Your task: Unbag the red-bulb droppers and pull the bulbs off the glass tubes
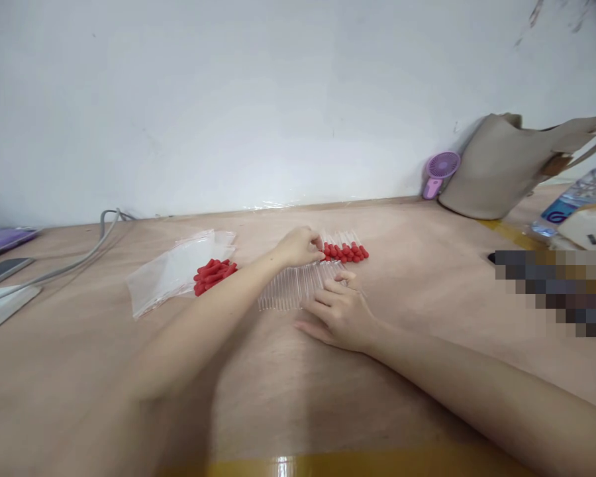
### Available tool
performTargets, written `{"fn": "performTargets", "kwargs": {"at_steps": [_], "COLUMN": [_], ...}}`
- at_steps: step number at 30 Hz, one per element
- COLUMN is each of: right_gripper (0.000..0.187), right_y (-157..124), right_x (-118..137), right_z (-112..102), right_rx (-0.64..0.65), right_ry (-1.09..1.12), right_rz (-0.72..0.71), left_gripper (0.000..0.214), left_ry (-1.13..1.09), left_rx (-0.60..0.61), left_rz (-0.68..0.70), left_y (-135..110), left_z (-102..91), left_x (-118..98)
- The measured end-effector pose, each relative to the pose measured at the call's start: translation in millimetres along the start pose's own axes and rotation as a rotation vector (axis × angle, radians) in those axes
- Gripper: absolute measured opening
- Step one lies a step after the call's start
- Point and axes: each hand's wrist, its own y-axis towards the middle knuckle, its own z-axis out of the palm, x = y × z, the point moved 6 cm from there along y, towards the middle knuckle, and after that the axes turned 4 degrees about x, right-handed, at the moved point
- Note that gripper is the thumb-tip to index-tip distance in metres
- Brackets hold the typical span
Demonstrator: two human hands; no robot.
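Note:
A row of clear thin tubes [291,289] lies side by side on the wooden table [407,278]. Beyond them is a row of tubes fitted with red caps [346,251]. My left hand [301,246] is closed in a pinch at the left end of the red-capped row. My right hand [338,309] rests on the table with its fingers laid on the right end of the clear tubes. A loose pile of red caps [213,275] lies on a clear plastic bag [171,273] to the left.
A beige bag [501,165] and a small purple fan [440,171] stand at the back right against the wall. A grey cable [87,253], a phone [2,270] and flat devices lie at the left. A water bottle [573,199] lies at the far right.

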Motion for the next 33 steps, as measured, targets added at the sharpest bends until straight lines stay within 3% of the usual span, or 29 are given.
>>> {"fn": "performTargets", "kwargs": {"at_steps": [8,15,18,21,24,27,30,33], "right_gripper": [0.023,0.025,0.020,0.025,0.042,0.047,0.046,0.042], "right_y": [-3,-2,-1,-1,-1,1,-1,-4], "right_x": [-10,-10,-12,-19,-25,-25,-22,-21], "right_z": [2,4,0,-9,-14,-12,-4,0], "right_rx": [-0.014,0.018,-0.027,-0.140,-0.200,-0.122,0.011,0.048], "right_ry": [0.027,0.025,0.023,0.019,-0.002,0.000,0.031,0.050], "right_rz": [0.045,0.048,0.093,0.176,0.166,0.026,-0.134,-0.188], "left_gripper": [0.021,0.016,0.027,0.030,0.022,0.013,0.012,0.019], "left_ry": [0.034,-0.110,-0.166,-0.278,-0.260,-0.086,0.101,0.181], "left_rx": [-0.018,-0.085,-0.201,-0.368,-0.484,-0.493,-0.490,-0.475], "left_rz": [-0.014,-0.170,-0.269,-0.281,-0.121,0.057,0.223,0.375], "left_y": [21,16,-10,-58,-112,-154,-174,-178], "left_z": [12.8,13.2,6.4,-6.1,-17.8,-18.4,-10.7,-2.4], "left_x": [3,12,20,27,23,15,6,0]}}
